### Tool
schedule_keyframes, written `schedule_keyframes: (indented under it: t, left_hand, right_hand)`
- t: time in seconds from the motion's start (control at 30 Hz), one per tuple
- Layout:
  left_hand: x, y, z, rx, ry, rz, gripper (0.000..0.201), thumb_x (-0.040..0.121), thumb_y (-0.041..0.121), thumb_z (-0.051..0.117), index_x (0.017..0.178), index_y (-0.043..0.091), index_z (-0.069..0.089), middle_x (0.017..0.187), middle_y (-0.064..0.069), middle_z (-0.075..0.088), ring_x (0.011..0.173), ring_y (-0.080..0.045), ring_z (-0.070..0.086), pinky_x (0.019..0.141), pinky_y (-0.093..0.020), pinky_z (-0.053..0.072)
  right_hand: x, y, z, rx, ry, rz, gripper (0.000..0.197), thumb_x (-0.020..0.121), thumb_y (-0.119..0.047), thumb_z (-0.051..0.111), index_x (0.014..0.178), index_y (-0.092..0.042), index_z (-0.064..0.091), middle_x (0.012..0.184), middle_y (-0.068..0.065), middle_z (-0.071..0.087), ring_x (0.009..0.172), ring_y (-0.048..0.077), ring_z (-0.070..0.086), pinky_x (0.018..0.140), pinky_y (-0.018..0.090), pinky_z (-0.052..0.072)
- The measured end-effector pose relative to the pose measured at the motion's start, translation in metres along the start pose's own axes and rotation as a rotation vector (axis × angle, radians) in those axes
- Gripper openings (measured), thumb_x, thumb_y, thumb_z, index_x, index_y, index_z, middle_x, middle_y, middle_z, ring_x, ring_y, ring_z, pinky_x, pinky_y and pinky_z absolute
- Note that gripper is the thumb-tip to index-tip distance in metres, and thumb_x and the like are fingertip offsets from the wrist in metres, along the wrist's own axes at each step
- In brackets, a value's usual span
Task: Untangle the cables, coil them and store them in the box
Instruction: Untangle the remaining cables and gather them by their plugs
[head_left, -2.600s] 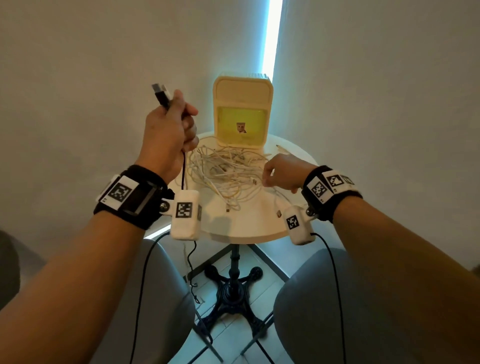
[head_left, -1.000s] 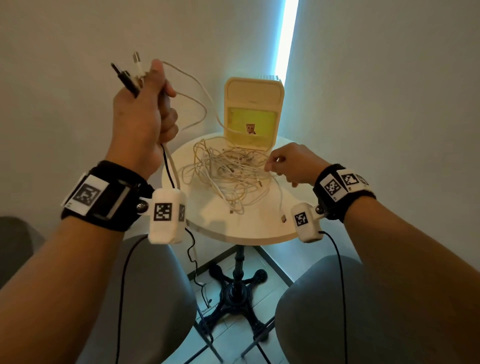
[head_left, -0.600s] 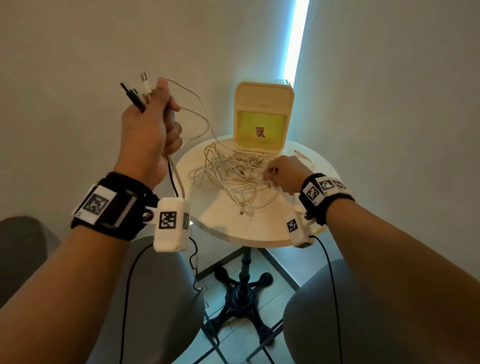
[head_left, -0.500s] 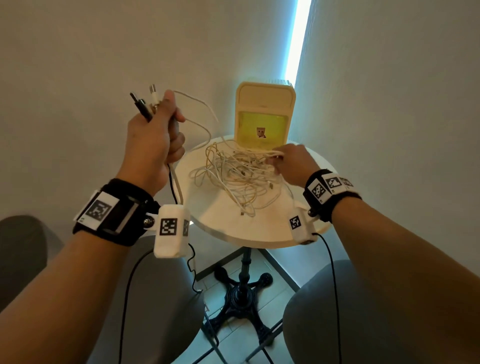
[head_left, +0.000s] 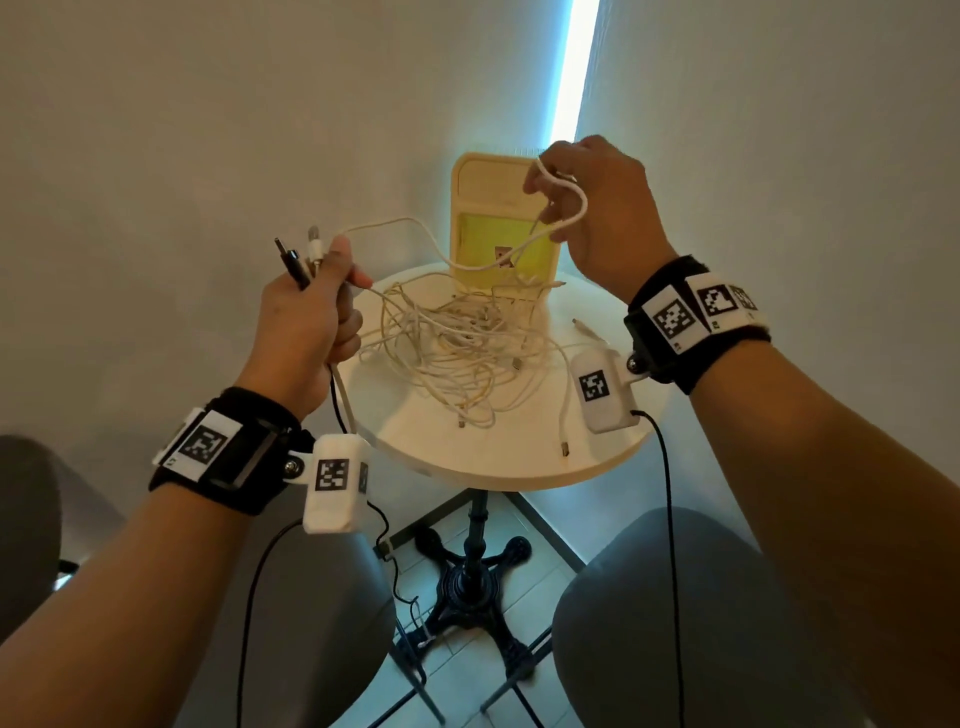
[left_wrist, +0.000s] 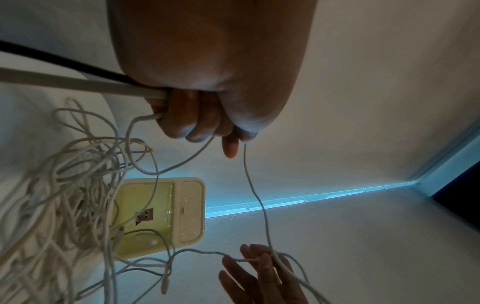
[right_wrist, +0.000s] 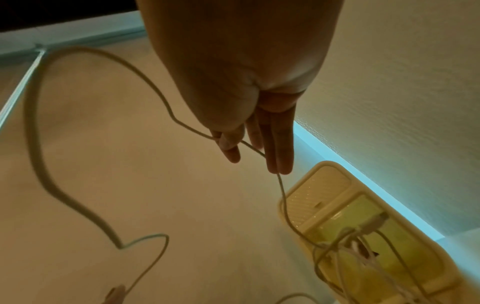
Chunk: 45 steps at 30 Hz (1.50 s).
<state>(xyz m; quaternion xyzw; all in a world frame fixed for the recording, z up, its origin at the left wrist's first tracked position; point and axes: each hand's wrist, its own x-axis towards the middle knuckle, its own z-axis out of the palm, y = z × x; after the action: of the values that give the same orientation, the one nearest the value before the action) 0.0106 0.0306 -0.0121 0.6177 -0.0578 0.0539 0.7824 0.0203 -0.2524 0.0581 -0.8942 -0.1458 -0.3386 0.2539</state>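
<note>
Left hand (head_left: 306, 332) fisted round black and white cable plugs (head_left: 301, 257), right hand (head_left: 597, 208) pinching a white cable (head_left: 415, 228) raised above the tangled pile (head_left: 457, 343), yellow box (head_left: 501, 218) behind the pile, round table (head_left: 519, 457).

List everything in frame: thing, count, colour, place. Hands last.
cable tangle: count unclear, white, heaped mid-tabletop
lifted cable: one, white, strung in the air between both hands
black cable: one, black, plug sticking up from the left fist
box: one, cream with yellow-green interior, standing at the back of the table, open side facing the person
table: one, round, white top on a black pedestal
wrist cameras: two, white, one hanging under each wrist
wrist bands: two, black with square-patterned tags
left hand: grips a black and a white plug end, raised at the table's left edge
right hand: pinches a loop of the lifted cable, raised in front of the box
</note>
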Motion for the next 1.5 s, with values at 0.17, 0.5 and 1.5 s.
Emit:
schedule_keyframes:
  t: [0.17,0.5,1.5]
  left_hand:
    - [0.004,-0.006,0.002,0.001,-0.016,-0.011,0.037,0.110,0.041,0.056,0.085,0.014,0.063,0.053,0.006,0.025,0.041,-0.009,0.018,0.041,-0.024,0.017]
    - [0.010,-0.017,0.011,-0.005,-0.034,-0.030,0.037,0.110,0.040,0.057,0.086,0.013,0.063,0.052,0.006,0.026,0.041,-0.009,0.018,0.040,-0.023,0.018]
    - [0.003,0.027,0.035,-0.018,-0.216,0.069,0.038,0.108,0.034,0.060,0.076,0.017,0.051,0.051,0.008,0.023,0.042,-0.010,0.017,0.041,-0.023,0.019]
  right_hand:
    - [0.003,-0.005,-0.007,0.108,0.056,0.038,0.031,0.098,-0.020,0.052,0.114,-0.014,0.078,0.095,0.016,0.071,0.085,0.033,0.071,0.079,0.046,0.058]
    - [0.003,-0.019,-0.010,0.094,0.011,-0.125,0.021,0.104,-0.018,0.057,0.107,-0.013,0.078,0.166,0.015,0.039,0.159,0.029,0.028,0.122,0.014,0.026]
    - [-0.039,0.013,0.045,0.029,-0.451,0.178,0.026,0.103,-0.029,0.067,0.096,-0.006,0.079,0.091,0.009,0.070,0.068,0.012,0.063,0.070,0.026,0.050]
